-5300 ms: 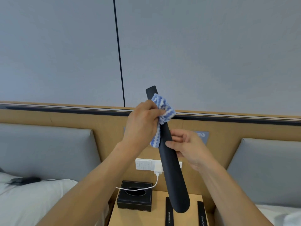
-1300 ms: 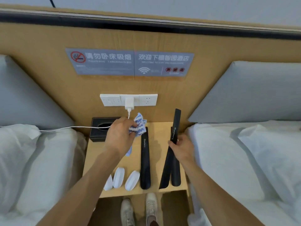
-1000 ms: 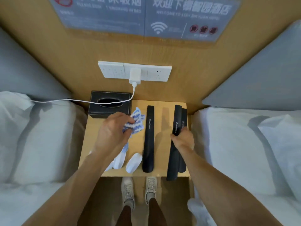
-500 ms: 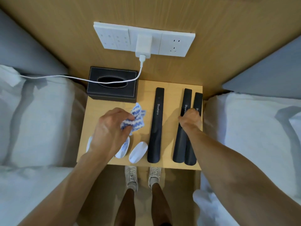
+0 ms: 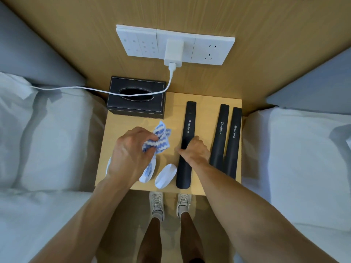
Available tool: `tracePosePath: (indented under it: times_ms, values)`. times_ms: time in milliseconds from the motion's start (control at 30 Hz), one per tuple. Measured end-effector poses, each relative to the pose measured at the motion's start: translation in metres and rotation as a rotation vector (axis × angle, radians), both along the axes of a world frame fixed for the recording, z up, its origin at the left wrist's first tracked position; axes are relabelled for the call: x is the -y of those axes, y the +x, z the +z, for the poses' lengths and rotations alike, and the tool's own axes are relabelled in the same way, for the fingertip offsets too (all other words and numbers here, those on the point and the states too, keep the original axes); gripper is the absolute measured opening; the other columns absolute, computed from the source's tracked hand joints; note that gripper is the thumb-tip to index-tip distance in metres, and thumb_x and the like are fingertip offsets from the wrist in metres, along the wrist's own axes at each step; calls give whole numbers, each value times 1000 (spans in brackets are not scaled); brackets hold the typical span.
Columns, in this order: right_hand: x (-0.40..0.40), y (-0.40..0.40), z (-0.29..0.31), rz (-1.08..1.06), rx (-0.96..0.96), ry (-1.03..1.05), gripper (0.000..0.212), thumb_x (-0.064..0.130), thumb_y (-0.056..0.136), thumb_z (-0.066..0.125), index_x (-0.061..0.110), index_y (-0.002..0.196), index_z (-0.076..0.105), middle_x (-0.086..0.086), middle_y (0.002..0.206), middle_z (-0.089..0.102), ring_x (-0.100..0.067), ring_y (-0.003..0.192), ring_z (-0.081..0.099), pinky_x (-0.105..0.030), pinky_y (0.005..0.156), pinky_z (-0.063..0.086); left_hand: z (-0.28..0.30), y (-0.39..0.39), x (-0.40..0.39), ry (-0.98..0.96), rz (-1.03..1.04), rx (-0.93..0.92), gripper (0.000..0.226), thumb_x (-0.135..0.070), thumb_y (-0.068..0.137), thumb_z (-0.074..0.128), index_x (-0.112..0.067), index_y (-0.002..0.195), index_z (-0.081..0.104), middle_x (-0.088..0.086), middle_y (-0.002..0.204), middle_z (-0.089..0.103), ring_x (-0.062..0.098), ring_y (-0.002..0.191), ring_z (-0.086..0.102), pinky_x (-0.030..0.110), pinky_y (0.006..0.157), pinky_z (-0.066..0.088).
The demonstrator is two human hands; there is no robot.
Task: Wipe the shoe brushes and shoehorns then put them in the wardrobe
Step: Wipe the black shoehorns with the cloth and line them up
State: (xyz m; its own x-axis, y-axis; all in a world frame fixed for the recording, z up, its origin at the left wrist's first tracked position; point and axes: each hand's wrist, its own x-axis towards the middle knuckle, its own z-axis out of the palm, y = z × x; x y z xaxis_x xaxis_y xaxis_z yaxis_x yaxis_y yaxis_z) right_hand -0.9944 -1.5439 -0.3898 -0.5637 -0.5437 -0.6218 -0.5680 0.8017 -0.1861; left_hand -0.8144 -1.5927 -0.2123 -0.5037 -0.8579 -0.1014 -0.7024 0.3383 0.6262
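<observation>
Left-hand black shoehorn (image 5: 187, 137), printed "Shoehorn", lying lengthwise on the wooden bedside table (image 5: 121, 130), narrow handle toward the wall, broad scoop at the front edge. Gripped about mid-length by the right hand (image 5: 193, 151), fingers curled over the shaft and thumb tucked on the near side. Judged stiff, light and smooth, probably a little slippery under cloth; best taken where the hand already sits, at the waist between handle and scoop, so both ends stay free for wiping. Two more black shoehorns (image 5: 226, 139) just to the right, side by side and touching or nearly so, apart from the gripped one: three shoehorns in all. Left hand (image 5: 131, 156) closed round a bunched blue-and-white zigzag cloth (image 5: 157, 139), held just above the table beside the gripped shoehorn. White oval shoe brushes (image 5: 165, 178) near the front edge: one plain in view, a second half under the left hand, a third only an edge at the wrist, so likely three, count unsure. Further back, one black tissue box (image 5: 135, 97), a white cable draped across it from a charger (image 5: 173, 54) in the wall socket panel. White bedding on either side; wardrobe not in view.
</observation>
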Motion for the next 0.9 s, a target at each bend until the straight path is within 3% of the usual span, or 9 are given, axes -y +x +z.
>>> tracePosePath:
  times_ms: [167,333,433,533,633,833,900]
  values:
    - [1,3,-2,-119,26,-5,45,36,82,72,13,114,50,-7,111,65,-30,104,65,-32,75,47,0,13,0,1,65,2,21,1,77,76,-6,97,74,5,99,69,13,81,61,15,72,47]
    - [0,-3,1,-154,55,1,39,19,82,71,11,115,51,-9,112,63,-30,102,65,-30,68,49,5,14,1,3,81,-5,20,1,78,76,-6,97,74,6,100,69,17,84,63,21,73,49]
    - [-2,-11,-1,-204,83,32,36,5,84,66,9,117,54,-11,113,62,-30,101,66,-36,77,59,11,13,1,-12,77,-15,19,1,79,75,-6,97,74,6,100,69,19,86,64,26,73,52]
    - [-6,-17,-6,-253,100,66,31,4,86,69,7,115,59,-13,114,64,-30,102,66,-38,80,60,12,16,1,-25,64,-20,19,0,79,75,-6,97,74,7,101,69,20,87,65,25,73,52]
    - [-9,-21,-9,-269,127,57,25,6,85,72,7,109,64,-12,111,67,-28,99,68,-32,73,58,8,20,1,-22,75,-19,19,0,78,76,-6,96,74,6,100,69,16,85,63,16,72,48]
    - [-17,-31,5,-360,224,-25,20,-5,82,71,12,93,66,-12,98,69,-27,82,72,-41,72,63,14,23,0,-37,62,2,20,0,79,75,-7,97,74,6,100,69,18,87,64,18,74,47]
    - [-21,-35,18,-377,257,-60,19,-4,82,73,12,89,65,-12,96,69,-24,75,73,-40,69,64,21,18,2,-47,55,-22,20,1,79,74,-7,97,74,6,99,69,14,84,62,10,73,45]
